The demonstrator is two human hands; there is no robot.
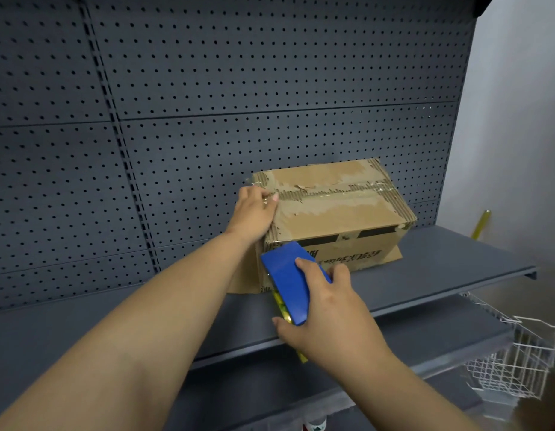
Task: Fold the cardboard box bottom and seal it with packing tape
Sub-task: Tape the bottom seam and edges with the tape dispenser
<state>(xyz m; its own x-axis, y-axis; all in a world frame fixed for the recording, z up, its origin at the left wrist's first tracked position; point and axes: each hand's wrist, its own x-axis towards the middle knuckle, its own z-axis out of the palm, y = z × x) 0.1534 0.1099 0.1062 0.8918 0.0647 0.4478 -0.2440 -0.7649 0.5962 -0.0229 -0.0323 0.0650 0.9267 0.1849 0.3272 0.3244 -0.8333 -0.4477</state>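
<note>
Box: cardboard box (338,213) sits upside down on dark grey shelf (441,269), near the pegboard back panel (207,88); folded bottom faces up, flaps closed, seam running left to right
Box surface: top paper layer torn away in patches, corrugation showing along the seam and edges; black print on the near side wall, upside down
Flaps below: loose cardboard flaps stick out along the shelf at the box's base, left and right
Tape: clear packing tape (341,188) laid along the centre seam, wrinkled, glossy; its left end runs under the left hand
Left hand: left hand (254,213) pressed flat on the box's top left corner, fingers extended and together, fingertips on the tape end; grips nothing
Right hand: right hand (329,309) closed around blue tape dispenser (288,284), index finger on its top face, thumb underneath
Dispenser: held at the box's near left corner, front end touching or just beside the box wall, cannot tell which; yellow part visible under the blue body
Other: white wire basket (515,359) hangs at lower right; yellow stick (481,223) leans by the wall, right of the shelf
</note>
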